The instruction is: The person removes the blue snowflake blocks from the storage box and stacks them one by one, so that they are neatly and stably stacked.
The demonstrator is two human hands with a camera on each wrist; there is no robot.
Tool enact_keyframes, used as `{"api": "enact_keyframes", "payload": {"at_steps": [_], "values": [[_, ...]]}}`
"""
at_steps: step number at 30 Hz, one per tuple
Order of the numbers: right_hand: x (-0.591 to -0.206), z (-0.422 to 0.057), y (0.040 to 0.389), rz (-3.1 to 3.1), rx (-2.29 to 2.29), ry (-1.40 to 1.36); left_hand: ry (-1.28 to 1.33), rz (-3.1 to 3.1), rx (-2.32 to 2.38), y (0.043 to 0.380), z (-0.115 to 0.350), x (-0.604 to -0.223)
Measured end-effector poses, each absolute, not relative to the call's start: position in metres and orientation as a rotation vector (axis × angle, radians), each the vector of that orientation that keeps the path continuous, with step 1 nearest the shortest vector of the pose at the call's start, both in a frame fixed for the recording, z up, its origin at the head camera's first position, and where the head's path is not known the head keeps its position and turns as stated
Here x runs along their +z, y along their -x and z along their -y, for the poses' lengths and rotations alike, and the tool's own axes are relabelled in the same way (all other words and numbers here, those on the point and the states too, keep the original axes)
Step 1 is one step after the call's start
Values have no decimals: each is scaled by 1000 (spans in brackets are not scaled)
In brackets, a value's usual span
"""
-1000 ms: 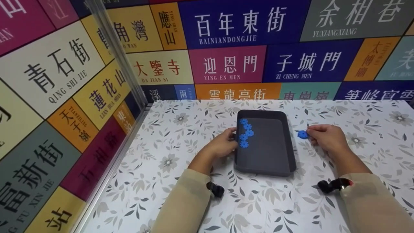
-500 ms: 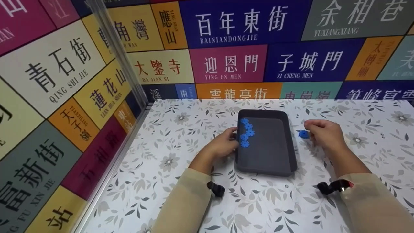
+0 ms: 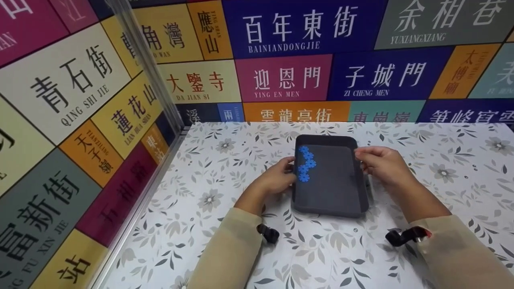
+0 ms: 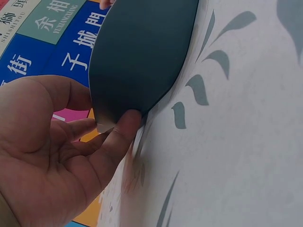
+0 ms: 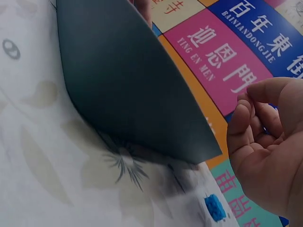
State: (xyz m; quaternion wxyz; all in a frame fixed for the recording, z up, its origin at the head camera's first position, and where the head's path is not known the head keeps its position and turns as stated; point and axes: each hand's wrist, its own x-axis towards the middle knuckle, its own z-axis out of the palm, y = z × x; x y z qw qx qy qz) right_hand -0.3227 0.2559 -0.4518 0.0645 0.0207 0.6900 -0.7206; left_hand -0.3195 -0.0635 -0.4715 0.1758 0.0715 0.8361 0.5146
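Note:
A dark grey rectangular tray lies on the patterned tabletop in the head view. Several small blue flower-shaped pieces run in a zigzag line along its left inner side. My left hand holds the left wall, its fingers at the rim and outer face in the left wrist view. Over the tray's right rim is my right hand, thumb and index finger together at the tips. I cannot tell whether a piece is pinched there. Another blue piece sits on the table behind that hand in the right wrist view.
The white table has a leaf and flower print. A wall of coloured sign panels rises behind it, and another signed panel stands along the left. Black wrist cameras sit on both cuffs.
My right hand has risen from the blue piece on the table and moved left to the tray's right rim. The left hand and the pieces in the tray stay put.

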Motion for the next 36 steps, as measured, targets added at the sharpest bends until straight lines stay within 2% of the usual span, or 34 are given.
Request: {"api": "enact_keyframes", "payload": {"at_steps": [18, 26, 36], "values": [[-422, -198, 310, -2072, -2083, 178, -222, -2335, 1525, 318, 63, -472], [-413, -177, 345, -2125, -1983, 204, -223, -2342, 1508, 319, 62, -472], [-434, -167, 395, -2085, -1854, 130, -239, -2361, 1488, 320, 64, -473]]}}
